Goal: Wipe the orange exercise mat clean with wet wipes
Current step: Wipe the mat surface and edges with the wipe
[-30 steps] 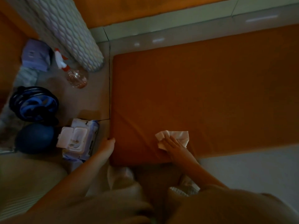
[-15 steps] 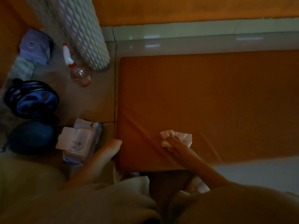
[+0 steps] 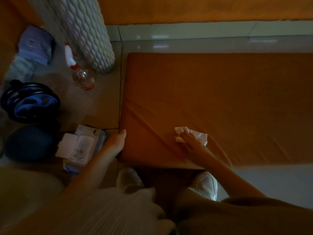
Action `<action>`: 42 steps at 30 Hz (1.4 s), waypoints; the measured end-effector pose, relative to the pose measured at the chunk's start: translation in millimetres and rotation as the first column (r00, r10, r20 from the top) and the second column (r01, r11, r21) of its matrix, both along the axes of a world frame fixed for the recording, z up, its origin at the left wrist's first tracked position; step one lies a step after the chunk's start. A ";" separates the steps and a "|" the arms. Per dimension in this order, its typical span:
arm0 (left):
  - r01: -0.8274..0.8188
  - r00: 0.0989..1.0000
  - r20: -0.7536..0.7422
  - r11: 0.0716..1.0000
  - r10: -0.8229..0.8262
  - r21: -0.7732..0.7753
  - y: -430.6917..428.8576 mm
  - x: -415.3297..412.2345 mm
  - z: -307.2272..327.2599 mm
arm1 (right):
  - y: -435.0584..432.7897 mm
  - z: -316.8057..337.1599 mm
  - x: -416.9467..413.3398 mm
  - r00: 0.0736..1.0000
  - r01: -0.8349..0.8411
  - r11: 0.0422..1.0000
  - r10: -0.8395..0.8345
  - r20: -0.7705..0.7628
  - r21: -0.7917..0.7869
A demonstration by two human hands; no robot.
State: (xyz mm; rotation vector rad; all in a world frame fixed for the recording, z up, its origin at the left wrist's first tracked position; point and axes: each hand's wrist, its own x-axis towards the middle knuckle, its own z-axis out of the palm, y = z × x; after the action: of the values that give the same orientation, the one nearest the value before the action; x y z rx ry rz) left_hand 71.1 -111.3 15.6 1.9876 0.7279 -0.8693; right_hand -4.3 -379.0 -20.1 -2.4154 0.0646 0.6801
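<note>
The orange exercise mat lies flat on the tiled floor, filling the middle and right of the view, with creases running across its near left corner. On that corner a white wet wipe lies partly crumpled, and the right hand presses it onto the mat with the fingers stretched out flat over it, not curled round it. The left hand rests against the mat's left edge close to the near corner, thumb up along the rim; the rest of its fingers are hidden against the mat's side, so whether they grasp the edge or lie loose cannot be told. Just off the mat's near edge stand two white shoes, one at each side of the person's knees. Just left of the mat, beside the left forearm, sits a pack of wet wipes with its lid flipped open. Farther left of the mat are a dark blue ball and, beyond it, a blue and black wheel. Off the mat's far left corner a clear spray bottle with a white and red head lies on the floor, next to an upright pale roll with a wavy texture; a lilac package sits left of these.
</note>
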 end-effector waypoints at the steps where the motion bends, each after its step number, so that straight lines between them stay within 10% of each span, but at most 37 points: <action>1: -0.014 1.000 0.010 1.000 0.014 -0.020 -1.2 2.0 10.0 | 0.2 6.1 2.8 0.999 0.038 0.999 -0.038 0.000 0.032; 20: 0.013 0.978 -0.202 0.986 -0.046 -0.164 4.4 -32.0 12.0 | -22.3 23.7 -8.3 0.955 -0.293 0.949 0.285 -0.080 -0.114; 26: 0.021 0.982 -0.181 0.982 -0.056 -0.190 8.6 -34.9 -8.5 | -16.5 6.6 23.5 0.920 -0.387 0.863 0.383 -0.079 -0.323; 33: 0.010 0.999 0.034 0.977 -0.003 -0.212 9.8 -26.3 -32.3 | 8.0 -11.0 36.0 0.909 -0.416 0.904 0.414 -0.039 -0.102; 42: -0.190 0.977 0.058 0.966 0.203 -0.177 -2.0 -22.0 -50.2 | -14.6 -28.7 83.5 0.921 -0.383 0.902 0.390 -0.004 -0.199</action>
State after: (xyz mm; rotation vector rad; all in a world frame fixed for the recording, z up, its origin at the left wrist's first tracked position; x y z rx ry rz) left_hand 49.1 -113.2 -34.5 1.7539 0.7664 -0.7097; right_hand 79.2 -393.6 -48.8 -2.6596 -0.3927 0.8386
